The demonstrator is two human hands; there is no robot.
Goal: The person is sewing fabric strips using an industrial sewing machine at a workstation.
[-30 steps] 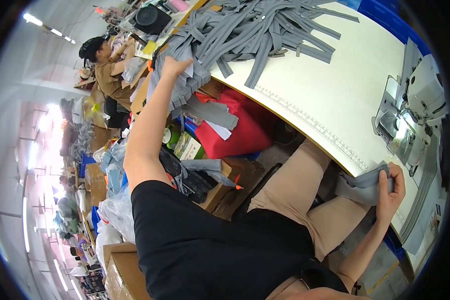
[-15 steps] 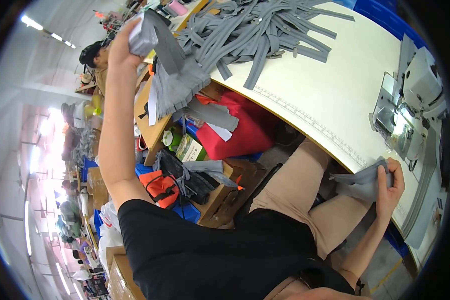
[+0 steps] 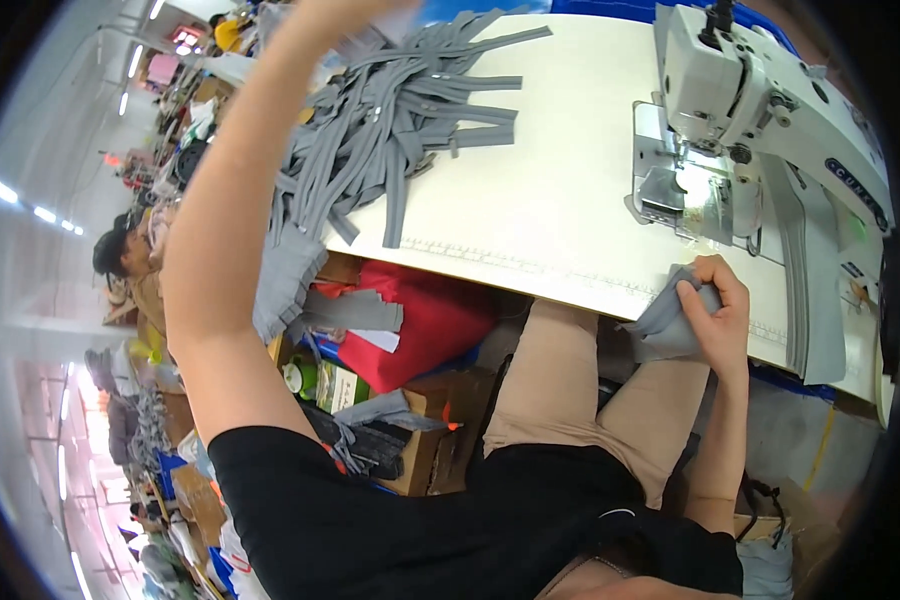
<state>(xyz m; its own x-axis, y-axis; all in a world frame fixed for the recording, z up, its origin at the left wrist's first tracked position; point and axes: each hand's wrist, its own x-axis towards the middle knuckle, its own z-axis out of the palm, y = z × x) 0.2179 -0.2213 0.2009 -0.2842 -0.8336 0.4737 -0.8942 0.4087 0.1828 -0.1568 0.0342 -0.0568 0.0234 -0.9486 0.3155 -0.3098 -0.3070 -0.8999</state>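
Note:
My left hand (image 3: 365, 14) is raised at the top edge, blurred and cropped, with pale pieces smeared beside it; its grip is unclear. Beneath it lies a heap of grey zipper strips (image 3: 380, 120) on the white worktable (image 3: 560, 200). My right hand (image 3: 715, 310) pinches folded grey fabric (image 3: 670, 310) at the table's front edge, below the metal plate of a white sewing machine (image 3: 720, 80). A long stack of grey strips (image 3: 800, 270) lies right of the machine plate. More cut grey pieces (image 3: 285, 280) hang at the table's left end.
Below the left end of the table are a red bundle (image 3: 400, 330), cardboard boxes (image 3: 435, 420) and a green item (image 3: 300, 375). A co-worker in a dark cap (image 3: 130, 260) works at the left. A blue bin (image 3: 570, 8) runs along the back.
My left hand has risen from the grey pieces toward the top edge. The view has turned, bringing the machine higher. My right hand still grips the folded fabric.

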